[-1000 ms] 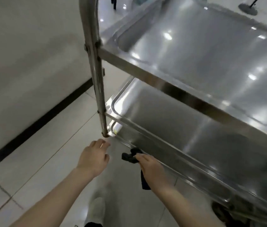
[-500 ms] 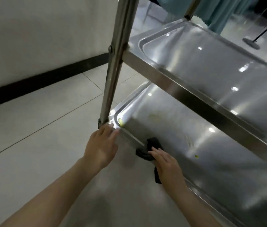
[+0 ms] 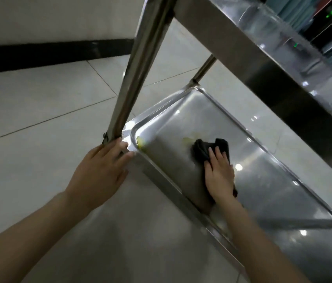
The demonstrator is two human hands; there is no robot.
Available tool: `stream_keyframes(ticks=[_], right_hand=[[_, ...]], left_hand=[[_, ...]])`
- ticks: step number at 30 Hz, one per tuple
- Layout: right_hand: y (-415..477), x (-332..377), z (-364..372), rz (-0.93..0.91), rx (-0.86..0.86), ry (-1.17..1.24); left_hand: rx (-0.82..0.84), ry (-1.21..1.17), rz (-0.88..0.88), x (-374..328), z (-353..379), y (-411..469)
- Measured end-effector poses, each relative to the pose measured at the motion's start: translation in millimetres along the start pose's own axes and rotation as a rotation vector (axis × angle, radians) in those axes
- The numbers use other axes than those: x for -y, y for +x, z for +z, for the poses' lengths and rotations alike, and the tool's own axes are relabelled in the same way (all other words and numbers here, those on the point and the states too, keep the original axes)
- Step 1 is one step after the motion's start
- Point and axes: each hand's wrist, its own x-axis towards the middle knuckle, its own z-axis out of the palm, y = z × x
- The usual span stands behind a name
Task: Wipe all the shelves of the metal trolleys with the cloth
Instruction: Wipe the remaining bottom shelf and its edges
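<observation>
Bottom shelf (image 3: pixel 181 119): right hand (image 3: pixel 219 176) presses black cloth (image 3: pixel 203 148); left hand (image 3: pixel 99 172) touches post (image 3: pixel 136 78).

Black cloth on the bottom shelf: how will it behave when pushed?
Probably floppy: the cloth lies bunched in folds ahead of the right hand. Likely slides easily, since the shelf is smooth, glossy metal. Looks light; flat fingers alone pin it.

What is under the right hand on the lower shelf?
A dark cloth, bunched beyond the fingertips of the right hand, on the lower shelf. The palm covers the rest; any yellowish residue beneath is hidden.
</observation>
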Motion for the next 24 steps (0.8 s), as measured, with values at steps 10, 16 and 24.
stream_keyframes(ticks=[10, 16, 24], right_hand=[[-69.1, 50.4, 3.9, -0.52, 0.045, 0.11], [-40.8, 24.8, -3.6, -0.52, 0.038, 0.111], [63.5, 94.3, 9.0, -0.21, 0.05, 0.113]], left_hand=[[-0.067, 0.025, 0.123, 11.1, 3.9, 3.3], [-0.088, -0.051, 0.132, 16.6, 3.1, 2.8], [-0.094, -0.112, 0.12, 19.1, 3.6, -0.2]])
